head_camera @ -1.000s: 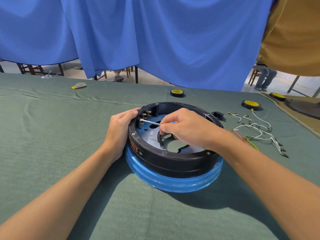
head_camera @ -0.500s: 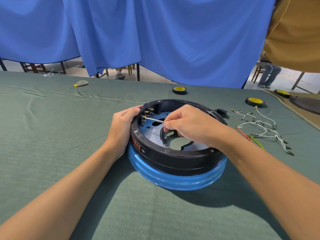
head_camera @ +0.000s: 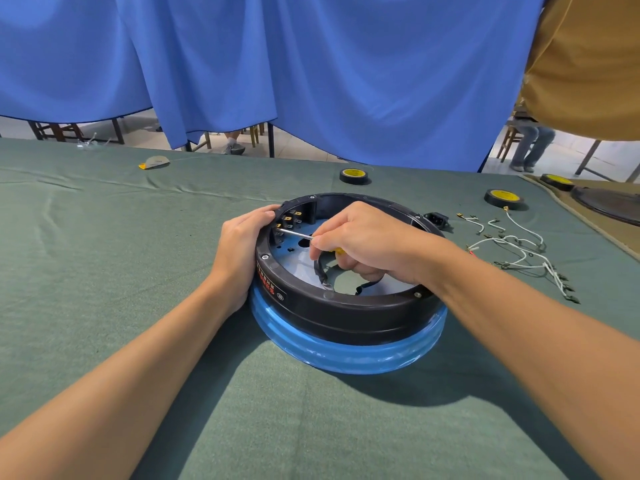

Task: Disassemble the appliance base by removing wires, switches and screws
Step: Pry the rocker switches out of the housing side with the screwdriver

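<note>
The round black-and-blue appliance base (head_camera: 346, 317) sits mid-table on the green cloth (head_camera: 104, 271). The left hand (head_camera: 242, 244) grasps its rim at 9 o'clock, fingers curled over the edge. The right hand (head_camera: 367, 244) pinches a yellow-handled screwdriver (head_camera: 294, 233), whose shaft reaches toward the brass switch terminals (head_camera: 288, 220) at 10 o'clock inside the ring. Loose white wires (head_camera: 519, 251) and a black power socket (head_camera: 437, 219) lie at 2 o'clock of the base.

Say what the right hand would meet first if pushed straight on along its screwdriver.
Probably the switch terminals on the inner wall of the base; the screwdriver tip in the right hand seems at them, though depth is unclear.
</note>
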`<move>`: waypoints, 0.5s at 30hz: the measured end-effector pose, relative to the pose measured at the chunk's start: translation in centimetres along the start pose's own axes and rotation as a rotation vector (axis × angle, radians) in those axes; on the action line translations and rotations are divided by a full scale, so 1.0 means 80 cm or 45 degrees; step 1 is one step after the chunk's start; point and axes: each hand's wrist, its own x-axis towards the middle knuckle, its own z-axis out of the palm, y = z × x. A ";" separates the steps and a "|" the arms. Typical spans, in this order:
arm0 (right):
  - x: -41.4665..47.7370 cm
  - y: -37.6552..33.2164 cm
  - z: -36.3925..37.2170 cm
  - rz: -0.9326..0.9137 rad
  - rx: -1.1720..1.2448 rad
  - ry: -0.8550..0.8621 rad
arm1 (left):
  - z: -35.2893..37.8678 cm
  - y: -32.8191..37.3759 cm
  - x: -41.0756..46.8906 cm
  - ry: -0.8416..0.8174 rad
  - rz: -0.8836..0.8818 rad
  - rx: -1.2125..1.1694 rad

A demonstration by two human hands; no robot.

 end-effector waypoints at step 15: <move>0.000 0.001 0.008 -0.102 -0.281 0.148 | -0.004 0.000 0.002 -0.015 0.002 0.010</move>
